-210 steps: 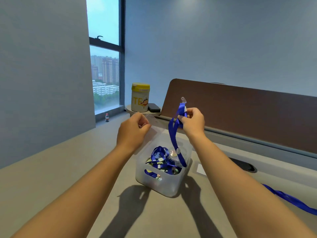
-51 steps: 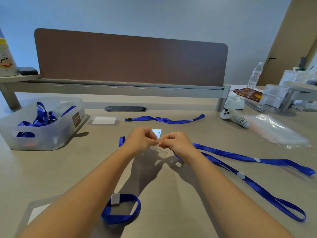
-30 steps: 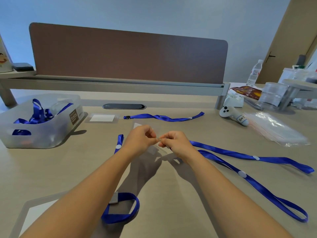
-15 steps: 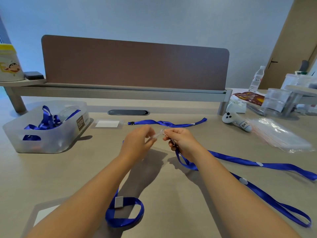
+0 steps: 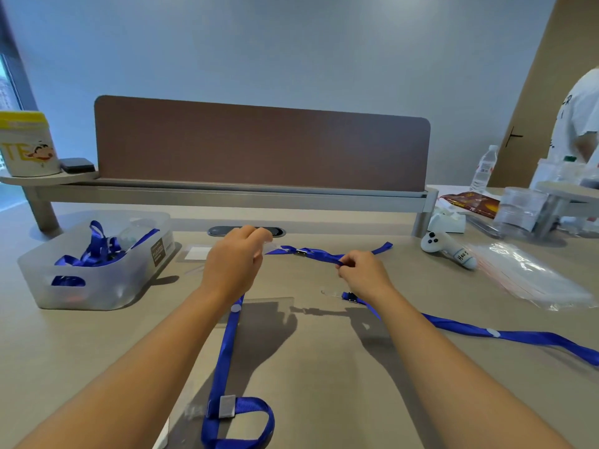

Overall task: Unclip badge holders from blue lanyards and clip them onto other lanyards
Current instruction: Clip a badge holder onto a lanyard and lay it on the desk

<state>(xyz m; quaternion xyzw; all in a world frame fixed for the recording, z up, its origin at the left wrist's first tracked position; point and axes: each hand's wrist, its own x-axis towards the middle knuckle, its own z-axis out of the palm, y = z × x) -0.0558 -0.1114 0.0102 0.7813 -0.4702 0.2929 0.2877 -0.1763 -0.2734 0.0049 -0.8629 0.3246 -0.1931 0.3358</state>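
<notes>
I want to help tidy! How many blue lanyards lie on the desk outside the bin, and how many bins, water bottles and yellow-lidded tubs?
Blue lanyards on the desk: 3 (far lanyard, left lanyard, right lanyard)
Plastic bin: 1
Water bottle: 1
Yellow-lidded tub: 1
Total: 6
Those tangled in the bin cannot be counted.

A brown divider panel (image 5: 262, 147) spans the middle of the frame above a beige desk (image 5: 311, 377). At upper left, a yellow-lidded canister (image 5: 27, 144) and a small black box (image 5: 77, 165) sit on a round grey shelf (image 5: 48, 179). At right lie a white controller (image 5: 449, 249) and clear plastic bags (image 5: 531, 280), with a water bottle (image 5: 483, 168) behind. A person in a white shirt (image 5: 577, 115) stands at the far right edge.
</notes>
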